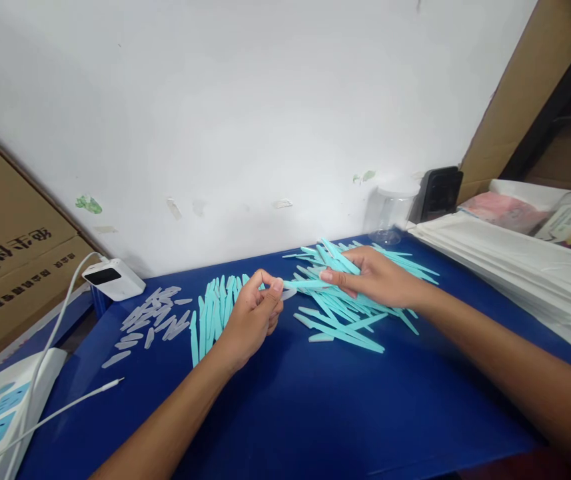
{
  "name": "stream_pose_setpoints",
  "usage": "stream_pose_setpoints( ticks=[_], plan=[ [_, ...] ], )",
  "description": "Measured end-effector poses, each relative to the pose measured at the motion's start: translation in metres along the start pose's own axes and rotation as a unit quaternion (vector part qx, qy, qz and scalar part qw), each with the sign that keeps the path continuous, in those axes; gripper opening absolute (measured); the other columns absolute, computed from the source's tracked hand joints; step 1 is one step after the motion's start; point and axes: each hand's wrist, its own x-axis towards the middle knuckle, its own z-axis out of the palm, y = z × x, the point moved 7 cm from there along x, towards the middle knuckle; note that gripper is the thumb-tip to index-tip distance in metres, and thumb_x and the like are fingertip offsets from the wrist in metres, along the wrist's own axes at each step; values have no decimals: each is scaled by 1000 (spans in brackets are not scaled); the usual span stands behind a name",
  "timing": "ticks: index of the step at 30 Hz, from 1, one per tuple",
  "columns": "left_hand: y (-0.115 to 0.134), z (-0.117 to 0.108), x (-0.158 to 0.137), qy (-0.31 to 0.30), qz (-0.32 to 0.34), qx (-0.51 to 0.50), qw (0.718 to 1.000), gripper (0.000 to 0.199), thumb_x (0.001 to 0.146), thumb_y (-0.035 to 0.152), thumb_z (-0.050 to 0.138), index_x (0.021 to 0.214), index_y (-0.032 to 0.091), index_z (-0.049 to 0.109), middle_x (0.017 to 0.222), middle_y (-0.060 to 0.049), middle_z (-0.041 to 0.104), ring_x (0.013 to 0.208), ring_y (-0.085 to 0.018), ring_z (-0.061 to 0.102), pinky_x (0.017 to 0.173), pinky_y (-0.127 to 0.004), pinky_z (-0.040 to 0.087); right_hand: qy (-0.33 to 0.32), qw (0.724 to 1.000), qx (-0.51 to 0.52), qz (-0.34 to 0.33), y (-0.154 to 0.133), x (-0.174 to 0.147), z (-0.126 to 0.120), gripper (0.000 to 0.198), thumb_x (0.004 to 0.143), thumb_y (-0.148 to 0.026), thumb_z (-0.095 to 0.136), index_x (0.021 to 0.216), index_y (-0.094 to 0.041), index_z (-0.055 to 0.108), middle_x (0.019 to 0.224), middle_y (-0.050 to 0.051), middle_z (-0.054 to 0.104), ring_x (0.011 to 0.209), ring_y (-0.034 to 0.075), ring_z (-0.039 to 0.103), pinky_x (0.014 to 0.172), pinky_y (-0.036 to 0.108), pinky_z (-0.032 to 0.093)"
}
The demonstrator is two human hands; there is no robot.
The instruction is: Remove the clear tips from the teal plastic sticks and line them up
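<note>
A turquoise eyebrow razor (308, 285) stretches between my two hands above the table. My left hand (258, 310) pinches its left end between thumb and fingers. A small translucent piece, apparently a blade cap (290, 293), shows beside those fingertips. My right hand (378, 277) is closed on the razor's other end, with more turquoise razors by its fingers. Beneath and around the right hand spreads a loose pile of razors (350, 337). Left of it, partly behind my left hand, lies a neater row of razors (210, 317). Clear blade caps (155, 313) are scattered farther left.
A white device (114, 279) with a cable sits at the table's left corner, near a power strip (2, 420). A clear jar (392, 212) and a black object (438, 192) stand at the back right. Stacked white bags (510, 267) lie on the right. The wall bounds the back.
</note>
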Motion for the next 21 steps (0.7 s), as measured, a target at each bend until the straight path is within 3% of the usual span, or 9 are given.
stream_pose_setpoints(
  ticks=[3,7,9,12,17,21],
  plan=[
    [-8,-1,1,19,-15,9,1000,37,97,58,60,99,24,46,61,11,36,44,-5,20,42,-18,17,24,997,-68,-2,3,2,-15,56,95,-64,61,62,-19,62,57,-2,54,54,14,47,58,29,35],
    [-13,-10,2,63,-30,5,998,43,95,61,60,113,23,53,61,11,36,43,-5,20,42,-18,16,117,977,-180,4,15,3,-49,52,97,-64,56,86,-18,77,77,4,70,69,21,59,64,30,37],
    [-13,-12,2,67,-32,-9,997,45,94,60,62,114,20,55,62,11,35,44,-5,20,43,-18,17,161,958,-232,40,22,1,-68,53,98,-64,53,88,-18,78,78,7,73,70,23,62,65,31,37],
    [-12,-8,1,43,-43,-33,998,45,94,58,64,115,18,56,64,10,35,46,-5,20,43,-19,16,176,937,-285,98,30,-7,-93,53,99,-62,50,82,-19,75,79,8,74,70,24,63,67,32,38],
    [-9,0,-2,3,-68,-60,996,46,94,55,66,119,17,56,72,7,40,48,-4,21,43,-19,17,74,930,-315,172,41,-39,-114,52,102,-60,46,87,-19,75,86,12,75,78,26,66,72,35,42],
    [-8,1,-3,-8,-76,-66,995,43,94,49,68,118,16,57,77,6,43,49,-3,21,44,-20,17,6,916,-327,232,54,-67,-117,38,96,-51,61,90,-18,78,93,15,77,82,28,67,72,37,43]
  ],
)
